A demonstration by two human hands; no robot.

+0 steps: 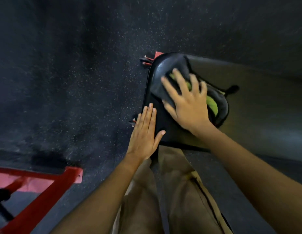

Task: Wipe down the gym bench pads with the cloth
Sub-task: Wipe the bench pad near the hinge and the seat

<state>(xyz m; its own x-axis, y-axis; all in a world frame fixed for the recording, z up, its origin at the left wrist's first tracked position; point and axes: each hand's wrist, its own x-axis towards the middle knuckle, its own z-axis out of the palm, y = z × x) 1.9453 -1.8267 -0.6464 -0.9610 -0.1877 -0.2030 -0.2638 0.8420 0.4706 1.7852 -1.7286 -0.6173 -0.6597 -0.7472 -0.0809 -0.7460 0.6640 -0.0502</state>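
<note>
Below me, at about one o'clock from the middle of the head view, the black bench (pixel 175 135) pad runs away from my knees, and the cloth (pixel 180 65) lies on its far half. It is a dark cloth with a green side showing between and beside my fingers. My right hand (pixel 185 105) lies flat on top of it, fingers spread and straight, not gripping; I judge the wide palm is there to press as much cloth as possible against the pad while it slides. The hand is blurred, so I take it to be mid-stroke.

My left hand (pixel 144 132) is also open, fingers straight and together, resting on the pad's nine o'clock edge, thumb out over the surface. I think it steadies me and the bench against the push of the wiping hand.

At twelve o'clock of the pad a red bracket (pixel 158 54) pokes out from under it. A red frame (pixel 45 183) sits at seven o'clock on the speckled floor (pixel 62 65). My tan trousers (pixel 163 191) fill six o'clock.

No bucket, bottle or other container shows anywhere.
</note>
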